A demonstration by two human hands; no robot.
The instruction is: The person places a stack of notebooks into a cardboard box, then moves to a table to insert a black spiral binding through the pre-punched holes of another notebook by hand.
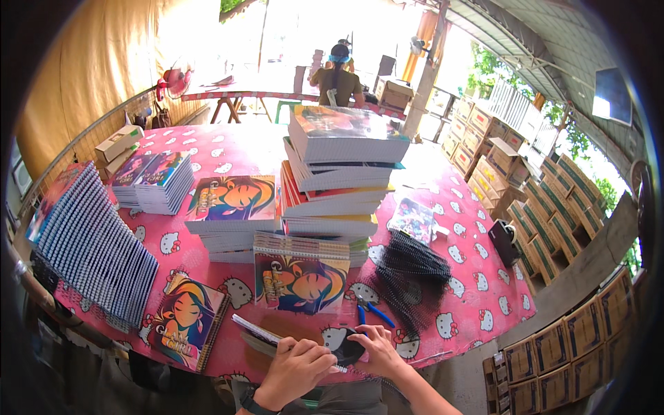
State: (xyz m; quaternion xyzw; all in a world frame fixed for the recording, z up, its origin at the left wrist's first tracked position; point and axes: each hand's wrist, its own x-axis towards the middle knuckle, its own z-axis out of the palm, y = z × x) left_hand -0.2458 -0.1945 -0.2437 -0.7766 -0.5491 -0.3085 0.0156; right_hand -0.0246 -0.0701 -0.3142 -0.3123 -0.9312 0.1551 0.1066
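Note:
My left hand [299, 365], with a dark watch on its wrist, is closed on a thin notebook [257, 330] held nearly edge-on over the table's front edge. My right hand [380, 351] pinches a black binding coil [351, 351] against the notebook's near end. How far the coil is threaded is hidden by my fingers. Blue-handled pliers [373, 312] lie just beyond my right hand. Behind them is a heap of black binding coils [413, 270]. A bound notebook with an illustrated cover [185, 322] lies left of my hands, and a small stack of coil-bound notebooks [301, 280] sits straight ahead.
Tall piles of unbound books [346, 149] rise mid-table beside a lower pile [232, 200]. A leaning row of coil-bound notebooks [97, 242] fills the left side. The pink patterned tablecloth [477, 277] covers the table. Cardboard boxes [553, 346] stand right; a person [337, 79] sits beyond.

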